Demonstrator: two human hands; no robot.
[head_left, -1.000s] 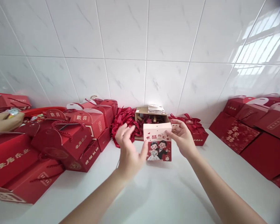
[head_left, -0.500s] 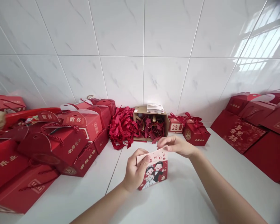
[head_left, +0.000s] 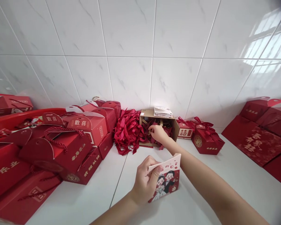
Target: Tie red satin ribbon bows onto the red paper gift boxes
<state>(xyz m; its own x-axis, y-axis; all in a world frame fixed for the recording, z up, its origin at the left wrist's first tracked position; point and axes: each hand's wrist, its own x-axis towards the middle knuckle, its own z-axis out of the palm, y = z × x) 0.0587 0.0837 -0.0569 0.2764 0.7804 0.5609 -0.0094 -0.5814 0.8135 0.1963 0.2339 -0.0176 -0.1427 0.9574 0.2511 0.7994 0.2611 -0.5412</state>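
Observation:
My left hand [head_left: 146, 178] grips the upper left edge of a small paper bag [head_left: 169, 179], thumb in front. The bag is pink at the top and red below, with a cartoon bride and groom on it. It is held tilted just above the white table. Beyond it, my right hand [head_left: 158, 132] reaches to the mouth of a cardboard box [head_left: 175, 128] lying on its side. Its fingers are pinched together among dark red ribbon pieces [head_left: 166, 132]; whatever is between them is hidden.
Loose red ribbons [head_left: 128, 131] are heaped left of the cardboard box, and folded papers [head_left: 163, 111] lie on top. Two bow-tied gift boxes [head_left: 207, 140] stand to its right. Stacked red boxes [head_left: 61, 156] fill the left side; more red boxes [head_left: 255, 140] stand at right.
My right hand has left the bag's upper edge and moved forward into the cardboard box's mouth. My left hand still holds the bag. The view has shifted slightly.

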